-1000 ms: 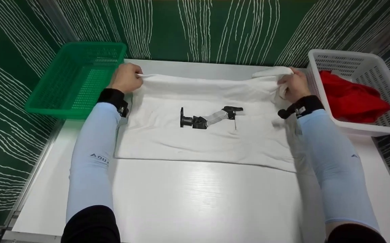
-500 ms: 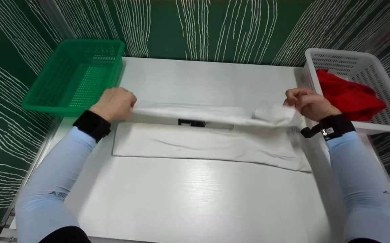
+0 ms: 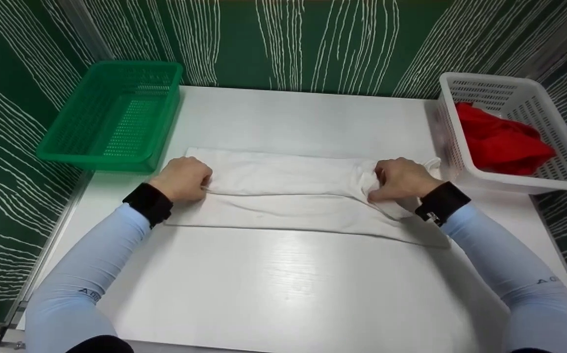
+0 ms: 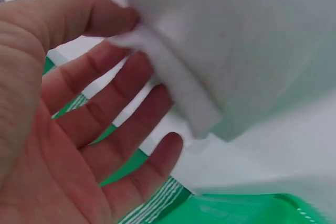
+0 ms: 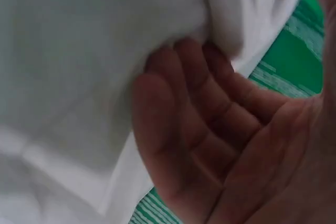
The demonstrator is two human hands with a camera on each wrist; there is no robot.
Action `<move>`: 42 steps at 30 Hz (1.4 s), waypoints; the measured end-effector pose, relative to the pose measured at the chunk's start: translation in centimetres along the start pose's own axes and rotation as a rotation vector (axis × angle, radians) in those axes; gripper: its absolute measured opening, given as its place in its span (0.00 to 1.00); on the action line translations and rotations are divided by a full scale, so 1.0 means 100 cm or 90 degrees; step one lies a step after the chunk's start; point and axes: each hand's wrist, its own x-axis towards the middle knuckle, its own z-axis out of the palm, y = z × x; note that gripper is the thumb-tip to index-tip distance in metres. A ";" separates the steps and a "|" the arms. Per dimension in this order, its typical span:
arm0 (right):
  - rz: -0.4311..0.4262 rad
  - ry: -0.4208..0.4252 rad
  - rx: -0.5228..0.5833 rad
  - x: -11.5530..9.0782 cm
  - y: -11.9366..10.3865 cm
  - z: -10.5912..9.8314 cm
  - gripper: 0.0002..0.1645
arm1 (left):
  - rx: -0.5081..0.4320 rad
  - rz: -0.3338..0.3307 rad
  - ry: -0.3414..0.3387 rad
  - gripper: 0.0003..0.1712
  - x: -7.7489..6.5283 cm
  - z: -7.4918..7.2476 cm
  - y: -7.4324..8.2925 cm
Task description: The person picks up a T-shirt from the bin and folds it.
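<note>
A white T-shirt (image 3: 283, 176) lies folded into a long band across the table, its upper layer's front edge short of the lower layer's. My left hand (image 3: 185, 179) pinches the left end of that upper edge; in the left wrist view the thumb and forefinger (image 4: 113, 22) meet on the cloth (image 4: 184, 85) while the other fingers are spread. At the right end, my right hand (image 3: 401, 181) grips a bunched part of the shirt. Its curled fingers (image 5: 194, 93) press into the fabric (image 5: 79, 77) in the right wrist view. The shirt's dark print is hidden.
A green plastic basket (image 3: 94, 159) stands at the back left, with nothing seen inside. At the back right, a white basket (image 3: 528, 182) holds a red cloth (image 3: 504, 139). The white table (image 3: 283, 289) meets a green striped wall (image 3: 244, 44) behind.
Both hands have brought the shirt's far edge toward me and down onto its near part, covering the print. The right hand has also shifted inward from the white basket.
</note>
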 end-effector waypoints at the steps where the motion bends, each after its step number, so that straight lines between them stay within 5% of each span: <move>1: -0.019 0.013 -0.005 0.000 -0.001 0.002 0.31 | 0.001 0.002 0.001 0.06 -0.001 0.001 0.000; 5: -0.150 0.075 0.034 -0.003 0.005 0.004 0.11 | 0.004 0.006 0.005 0.07 -0.003 0.005 -0.001; 9: -0.247 0.118 0.141 -0.010 0.012 -0.006 0.12 | 0.018 0.031 0.034 0.04 -0.004 0.008 0.000; 11: -0.282 0.092 0.217 -0.014 0.013 -0.015 0.17 | 0.018 0.040 0.050 0.03 -0.005 0.007 0.001; 14: -0.320 -0.050 0.359 -0.020 0.014 -0.028 0.17 | 0.007 0.037 0.049 0.02 -0.009 -0.001 0.003; 16: -0.290 -0.144 0.408 -0.024 0.015 -0.035 0.13 | -0.006 0.027 0.029 0.02 -0.012 -0.007 0.004; 18: -0.212 -0.169 0.393 -0.026 0.017 -0.038 0.08 | -0.025 0.007 -0.005 0.03 -0.015 -0.012 0.005; 24: 0.080 0.001 0.056 -0.032 0.035 -0.039 0.21 | -0.071 -0.075 -0.060 0.07 -0.017 -0.011 0.003; 28: 0.196 0.006 -0.016 -0.039 0.046 -0.036 0.27 | -0.063 -0.155 -0.029 0.17 -0.018 -0.008 -0.005; 34: 0.228 -0.044 -0.007 -0.043 0.047 -0.032 0.25 | -0.061 -0.242 -0.013 0.37 -0.018 -0.004 -0.019; 42: 0.210 -0.033 0.030 -0.043 0.054 -0.026 0.16 | -0.060 -0.223 0.006 0.31 -0.013 0.004 -0.019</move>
